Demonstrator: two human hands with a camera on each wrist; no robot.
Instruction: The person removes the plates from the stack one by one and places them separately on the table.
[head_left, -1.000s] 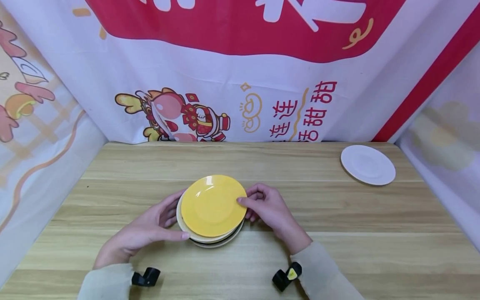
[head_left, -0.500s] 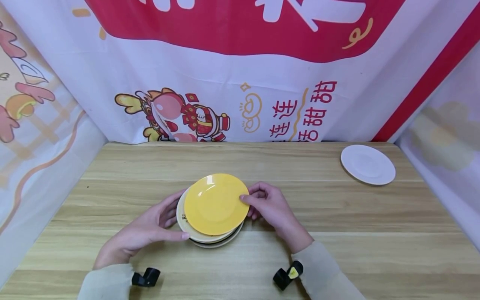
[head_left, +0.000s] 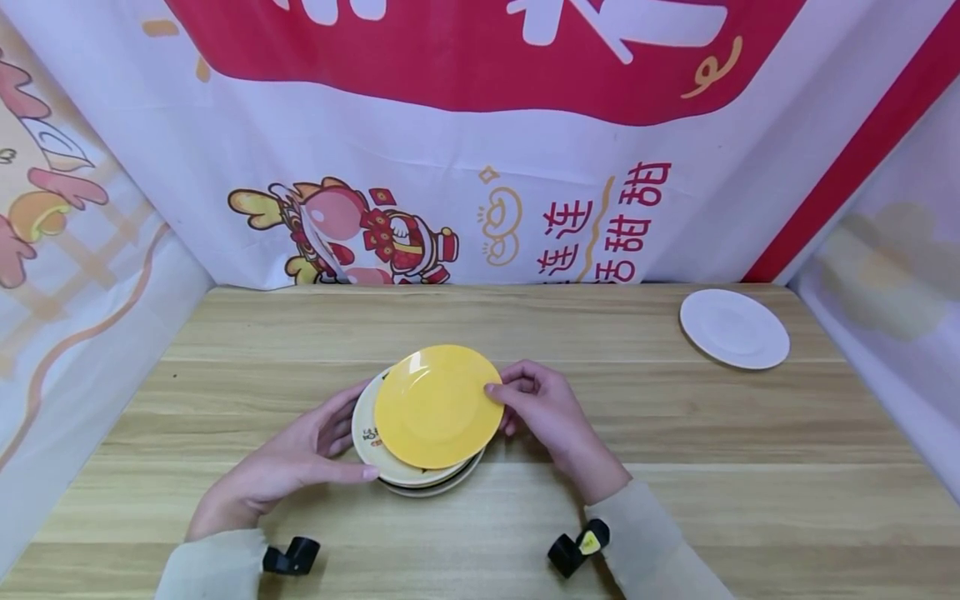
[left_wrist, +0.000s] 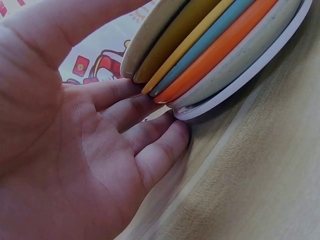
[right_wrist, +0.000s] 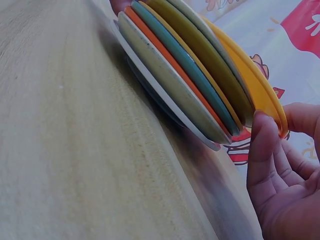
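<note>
My right hand (head_left: 542,408) pinches a yellow plate (head_left: 438,408) by its right rim, thumb on top. The yellow plate is shifted right and back over the stack of plates (head_left: 369,437), overlapping much of it. A cream plate with printed marks lies uppermost in the stack. Below it, olive, yellow, teal (left_wrist: 197,60), orange (left_wrist: 215,57), pale and white edges show in the left wrist view. My left hand (head_left: 300,450) rests against the stack's left side, fingertips touching the edges and thumb tip at the near rim. The right wrist view shows the yellow plate (right_wrist: 255,80) tilted off the stack.
A white plate (head_left: 735,329) lies at the back right of the wooden table (head_left: 675,517). A printed cloth (head_left: 420,142) hangs behind the table, with more cloth at both sides. Black wrist cameras (head_left: 291,556) sit at both sleeves.
My right hand has slid the yellow plate slightly right and back, uncovering more of the printed cream plate. My left hand and the stack have stayed in place.
</note>
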